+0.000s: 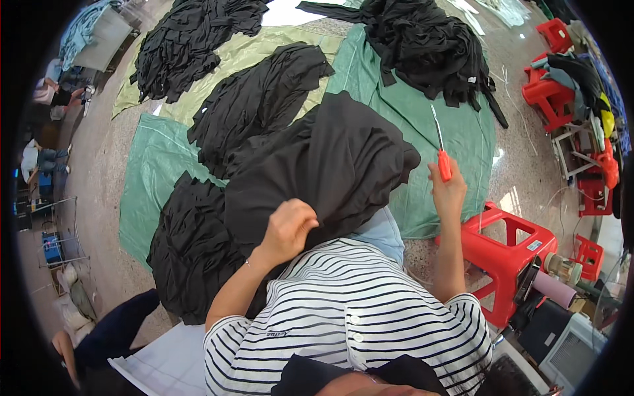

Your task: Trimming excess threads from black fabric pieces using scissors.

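Observation:
A large black garment [310,165] lies bunched over my lap, its cloth spread forward onto the dark heap. At its near left edge, the fingers of my left hand [289,231] are curled closed on the black fabric; the fingertips are partly hidden. Off to the right, apart from the cloth, my right hand [448,188] is closed around a tool with a red handle [444,166] and a long slim metal shaft, pointing away from me. Its exact kind is too small to tell. Light blue cloth [382,231] shows under the garment's near right edge.
Heaps of black garments lie at the left [191,244], beyond my lap [261,99], far left [191,46] and far right [429,53]. Under them are green sheets [462,152] and a yellowish sheet [244,59]. A red stool [502,237] stands by my right arm. Other people [46,158] are at the left.

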Demonstrator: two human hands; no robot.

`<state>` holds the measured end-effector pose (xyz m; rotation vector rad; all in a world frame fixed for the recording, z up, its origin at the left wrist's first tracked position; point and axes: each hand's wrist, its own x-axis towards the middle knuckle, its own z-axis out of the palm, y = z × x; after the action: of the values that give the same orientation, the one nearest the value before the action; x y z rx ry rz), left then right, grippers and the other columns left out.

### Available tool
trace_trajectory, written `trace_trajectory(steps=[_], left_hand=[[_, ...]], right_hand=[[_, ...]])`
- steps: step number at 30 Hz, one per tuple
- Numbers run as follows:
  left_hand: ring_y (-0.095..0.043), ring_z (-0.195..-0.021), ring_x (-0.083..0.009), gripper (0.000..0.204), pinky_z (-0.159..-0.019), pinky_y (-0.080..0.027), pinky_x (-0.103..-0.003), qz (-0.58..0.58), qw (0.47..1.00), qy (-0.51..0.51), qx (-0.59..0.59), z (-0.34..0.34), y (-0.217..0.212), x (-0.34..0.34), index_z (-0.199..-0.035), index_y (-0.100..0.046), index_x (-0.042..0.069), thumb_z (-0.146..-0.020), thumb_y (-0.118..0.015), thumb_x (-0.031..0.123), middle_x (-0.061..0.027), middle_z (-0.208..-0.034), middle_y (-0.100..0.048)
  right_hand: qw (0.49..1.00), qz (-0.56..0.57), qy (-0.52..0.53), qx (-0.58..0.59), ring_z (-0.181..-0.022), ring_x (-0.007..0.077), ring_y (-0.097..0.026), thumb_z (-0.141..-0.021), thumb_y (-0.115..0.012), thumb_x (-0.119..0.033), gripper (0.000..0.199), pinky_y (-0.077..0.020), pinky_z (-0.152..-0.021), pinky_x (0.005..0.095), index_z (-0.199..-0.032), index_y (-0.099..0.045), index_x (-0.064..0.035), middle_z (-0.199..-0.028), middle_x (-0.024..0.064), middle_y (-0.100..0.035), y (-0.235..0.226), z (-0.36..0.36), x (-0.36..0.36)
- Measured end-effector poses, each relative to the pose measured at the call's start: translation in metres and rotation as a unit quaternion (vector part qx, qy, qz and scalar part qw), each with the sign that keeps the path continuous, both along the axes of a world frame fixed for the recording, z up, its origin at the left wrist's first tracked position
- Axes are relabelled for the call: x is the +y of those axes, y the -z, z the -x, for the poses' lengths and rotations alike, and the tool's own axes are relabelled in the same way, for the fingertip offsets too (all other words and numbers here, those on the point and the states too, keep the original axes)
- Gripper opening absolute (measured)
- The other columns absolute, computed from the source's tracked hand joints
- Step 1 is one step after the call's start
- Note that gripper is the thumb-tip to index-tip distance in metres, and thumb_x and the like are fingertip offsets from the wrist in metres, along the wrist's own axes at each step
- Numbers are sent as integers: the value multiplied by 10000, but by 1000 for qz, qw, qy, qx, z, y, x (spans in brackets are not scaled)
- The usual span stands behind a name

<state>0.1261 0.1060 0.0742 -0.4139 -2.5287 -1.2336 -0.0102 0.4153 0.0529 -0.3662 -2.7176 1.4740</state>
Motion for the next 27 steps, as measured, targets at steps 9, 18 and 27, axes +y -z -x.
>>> trace_trajectory(steps=[9,18,27], left_hand=[[-547,-1073,-327,335,-915,-457,-378,37,990,-132,29,22,-6,-7,-1119,-610,11,-817,-720,105,-146,-1181,-556],[-531,-1123,-346,494,-961,-434,-414,52,961,-271,34,5,0,-28,-1168,-596,52,-737,-779,206,-144,-1242,-547],[-497,-1257,-334,1228,-1127,-191,-570,29,984,13,-174,20,-53,-21,-1512,-175,61,-595,-817,565,-201,-1302,-558]], right_hand=[[929,-135,-293,182,-837,397,-654,-762,-777,-438,605,-502,-715,442,-1179,-535,-73,-868,209,-668,-39,146,-152],[847,-48,-516,116,-947,275,-645,-677,-671,-14,513,-479,-838,349,-1185,-607,-57,-973,144,-668,-72,146,-185],[910,235,-133,314,-986,138,-614,-918,-647,-116,361,-503,-845,265,-1254,-603,7,-1259,79,-597,-227,149,46]])
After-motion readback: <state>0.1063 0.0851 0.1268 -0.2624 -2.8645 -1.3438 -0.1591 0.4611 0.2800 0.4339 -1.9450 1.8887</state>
